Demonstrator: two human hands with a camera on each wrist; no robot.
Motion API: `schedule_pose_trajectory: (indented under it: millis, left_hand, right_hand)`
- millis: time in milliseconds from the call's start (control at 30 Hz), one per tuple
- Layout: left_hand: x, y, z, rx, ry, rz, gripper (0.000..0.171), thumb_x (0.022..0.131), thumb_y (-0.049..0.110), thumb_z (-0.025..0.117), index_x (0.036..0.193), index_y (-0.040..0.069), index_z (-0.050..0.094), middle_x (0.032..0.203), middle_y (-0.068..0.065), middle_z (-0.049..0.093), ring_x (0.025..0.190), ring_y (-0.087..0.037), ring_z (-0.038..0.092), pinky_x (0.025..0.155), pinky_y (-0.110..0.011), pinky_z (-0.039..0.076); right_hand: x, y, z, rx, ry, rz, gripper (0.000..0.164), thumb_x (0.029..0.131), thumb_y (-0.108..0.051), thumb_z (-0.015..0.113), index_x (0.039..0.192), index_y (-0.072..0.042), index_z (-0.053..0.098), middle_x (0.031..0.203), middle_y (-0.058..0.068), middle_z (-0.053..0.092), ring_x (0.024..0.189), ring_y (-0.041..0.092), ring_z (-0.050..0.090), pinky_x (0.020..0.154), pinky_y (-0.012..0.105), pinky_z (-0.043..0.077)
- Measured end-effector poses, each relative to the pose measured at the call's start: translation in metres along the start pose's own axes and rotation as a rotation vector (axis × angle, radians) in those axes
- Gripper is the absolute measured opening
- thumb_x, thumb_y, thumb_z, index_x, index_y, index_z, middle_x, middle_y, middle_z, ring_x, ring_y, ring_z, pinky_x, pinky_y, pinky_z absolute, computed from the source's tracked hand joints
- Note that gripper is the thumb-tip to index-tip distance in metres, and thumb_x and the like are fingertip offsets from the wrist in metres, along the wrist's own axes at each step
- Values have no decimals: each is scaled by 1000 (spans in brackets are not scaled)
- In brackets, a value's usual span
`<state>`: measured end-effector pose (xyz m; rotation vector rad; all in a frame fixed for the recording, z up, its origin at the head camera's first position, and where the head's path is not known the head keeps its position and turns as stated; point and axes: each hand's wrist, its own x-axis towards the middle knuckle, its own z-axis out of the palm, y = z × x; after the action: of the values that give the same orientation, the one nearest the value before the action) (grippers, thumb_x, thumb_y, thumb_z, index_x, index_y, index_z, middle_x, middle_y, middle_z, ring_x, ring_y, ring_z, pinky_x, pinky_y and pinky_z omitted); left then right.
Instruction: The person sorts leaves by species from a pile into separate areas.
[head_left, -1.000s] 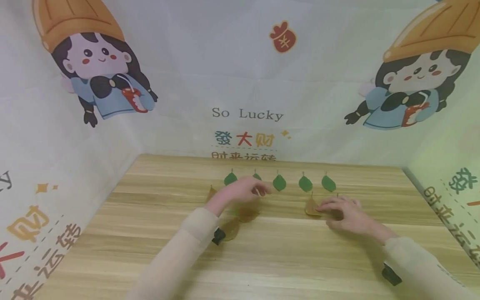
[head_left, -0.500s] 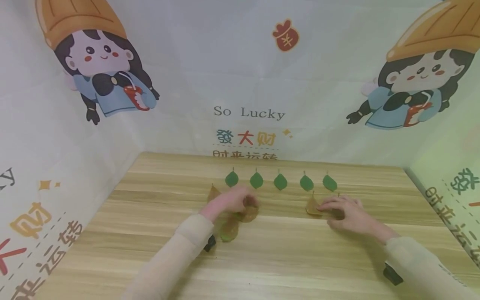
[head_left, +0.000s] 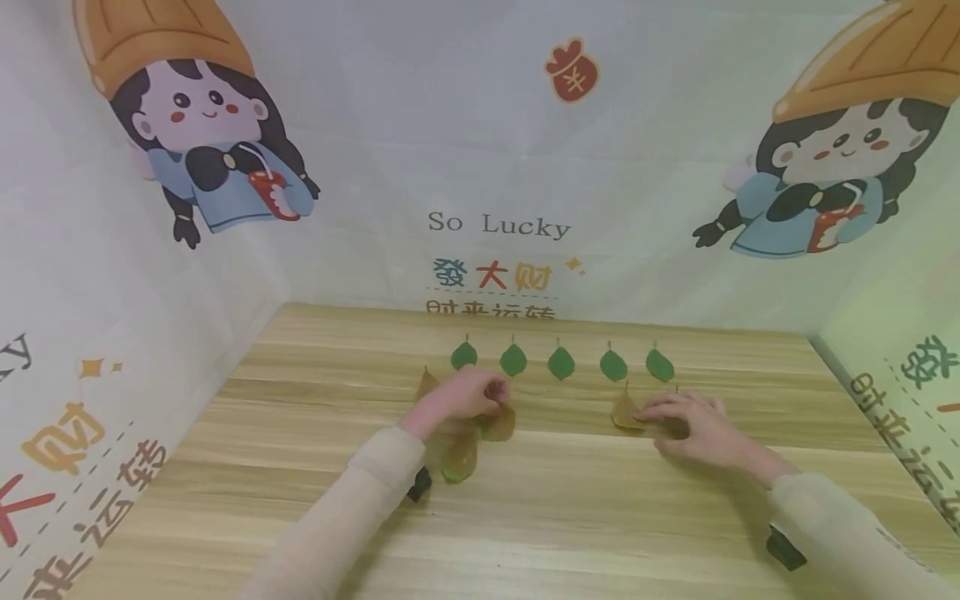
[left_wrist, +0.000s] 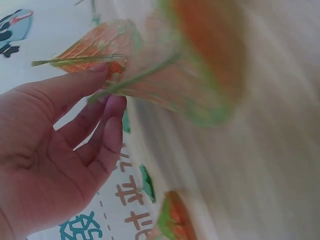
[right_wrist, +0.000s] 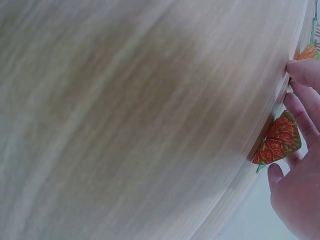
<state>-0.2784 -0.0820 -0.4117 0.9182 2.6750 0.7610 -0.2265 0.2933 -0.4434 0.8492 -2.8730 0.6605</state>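
Observation:
My left hand (head_left: 468, 396) pinches orange-and-green artificial leaves between thumb and fingertips. In the left wrist view, one held leaf (left_wrist: 95, 45) has its stem across the thumb, and a blurred larger leaf (left_wrist: 210, 55) hangs closer to the camera. My right hand (head_left: 693, 429) is low over the table at the right, its fingers spread and loosely bent. Its fingertips are right at the edge of an orange-brown leaf (head_left: 625, 412). Another orange leaf (right_wrist: 279, 140) shows under this hand in the right wrist view; from above, mostly its stem appears.
Several green leaves (head_left: 561, 363) lie in a row along the back of the wooden table (head_left: 570, 517). One more orange leaf (head_left: 427, 382) lies left of my left hand, partly behind the forearm. A printed cloth (head_left: 360, 167) rises behind the table and at both sides.
My left hand has drawn back from the green row toward the left and nearer, carrying its leaves and uncovering the second green leaf. The right hand has stayed in place.

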Motion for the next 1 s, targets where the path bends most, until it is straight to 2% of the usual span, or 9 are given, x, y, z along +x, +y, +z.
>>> schedule_pose_trajectory:
  millis: [133,267,500,633,800,1000]
  left_hand:
    - [9,6,-3,-51,55,-13,9,87,6,72,89,9,63,94,-5,69,92,-16,64,84,-29,53]
    - [19,17,1,-146,97,-56,11,87,9,73,93,9,64,96,-6,68,91,-15,62,80,-26,51]
    - [33,35,23,-345,152,-126,21,85,7,74,95,9,55,94,-9,66,83,-15,60,66,-22,47]
    - [39,38,34,-333,193,-135,19,85,5,74,90,9,55,90,-8,67,79,-12,57,63,-19,44]
    - [43,42,40,-342,193,-136,12,84,1,73,91,6,65,93,-10,70,81,-12,58,66,-18,45]
    - [45,45,48,-313,164,-176,22,79,-5,73,97,4,64,95,-12,68,82,-14,56,70,-21,45]
  right_hand:
    - [0,0,0,5,-4,0,40,80,-20,77,120,-20,70,131,13,63,119,41,51,86,49,27]
    - [-1,1,1,10,1,-6,40,80,-18,76,120,-19,70,131,14,63,119,43,51,87,52,27]
    - [-2,1,-1,19,11,0,41,79,-17,76,119,-18,70,130,14,63,120,45,50,88,53,26]
    - [-1,-1,-3,10,2,-3,40,80,-19,76,120,-19,70,130,13,63,120,44,51,87,51,27]
    - [1,-1,-2,3,-1,1,39,80,-20,76,119,-20,70,130,12,64,119,41,52,85,48,26]
    - [2,-1,-1,0,-2,-4,40,79,-19,77,119,-20,70,130,12,64,119,42,52,85,48,27]
